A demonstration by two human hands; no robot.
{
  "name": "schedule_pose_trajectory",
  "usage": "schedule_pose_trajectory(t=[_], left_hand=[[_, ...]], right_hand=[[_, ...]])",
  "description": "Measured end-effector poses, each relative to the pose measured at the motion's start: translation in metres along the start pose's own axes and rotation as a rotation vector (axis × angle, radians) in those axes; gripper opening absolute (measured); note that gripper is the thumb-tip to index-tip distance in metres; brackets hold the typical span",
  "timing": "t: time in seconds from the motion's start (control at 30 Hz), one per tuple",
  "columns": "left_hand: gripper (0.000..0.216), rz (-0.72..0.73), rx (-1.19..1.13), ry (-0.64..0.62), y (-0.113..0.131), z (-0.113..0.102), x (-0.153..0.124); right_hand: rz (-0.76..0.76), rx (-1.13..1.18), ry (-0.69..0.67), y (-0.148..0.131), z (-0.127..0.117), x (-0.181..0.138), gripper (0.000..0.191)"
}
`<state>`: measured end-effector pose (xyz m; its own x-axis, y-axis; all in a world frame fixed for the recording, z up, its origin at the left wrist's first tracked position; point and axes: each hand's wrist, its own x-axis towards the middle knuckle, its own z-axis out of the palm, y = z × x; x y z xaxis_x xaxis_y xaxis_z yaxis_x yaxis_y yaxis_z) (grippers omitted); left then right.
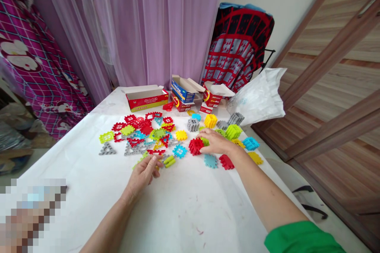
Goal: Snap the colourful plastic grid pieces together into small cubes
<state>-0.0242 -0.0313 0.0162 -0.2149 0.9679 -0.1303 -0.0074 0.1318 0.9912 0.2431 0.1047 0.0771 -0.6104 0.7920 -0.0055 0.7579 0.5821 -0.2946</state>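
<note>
1. Red stack (196, 147) sits on the white table (175, 209), just beside the right hand (218, 142); its fingers curve there, but I cannot tell whether they grip.
2. The left hand (145, 169) is curled, thumb near fingertips, by a lime piece (169, 161); any hold is unclear.
3. Toothed edges probably want lining up, with even pressure keeping layers square.
4. Beyond: loose pieces (146, 129) leftward, open boxes (148, 100), a white bag (261, 96).
5. Around: purple curtain (148, 27), wooden doors (335, 53) right.
</note>
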Motion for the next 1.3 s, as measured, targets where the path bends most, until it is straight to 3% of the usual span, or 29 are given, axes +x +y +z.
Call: schedule_pose_trajectory(t=[0.6,0.97,1.17,1.3], left_hand=[[0.066,-0.013,0.025,0.004,0.0013,0.0001,-0.0001],[0.064,-0.009,0.009,0.003,0.0001,-0.0007,0.0008],[0.06,-0.006,-0.013,0.01,0.0013,0.0006,-0.0003],[0.062,0.025,-0.064,0.079,0.0044,-0.0051,0.0014]], right_hand=[[0.033,-0.125,-0.132,0.001,0.0024,0.0013,0.072],[-0.01,-0.168,-0.12,0.0011,0.0058,0.0079,0.061],[-0.009,-0.147,-0.099,0.003,0.0078,0.0062,0.069],[-0.028,-0.139,-0.068,-0.0001,0.0039,0.0057,0.066]])
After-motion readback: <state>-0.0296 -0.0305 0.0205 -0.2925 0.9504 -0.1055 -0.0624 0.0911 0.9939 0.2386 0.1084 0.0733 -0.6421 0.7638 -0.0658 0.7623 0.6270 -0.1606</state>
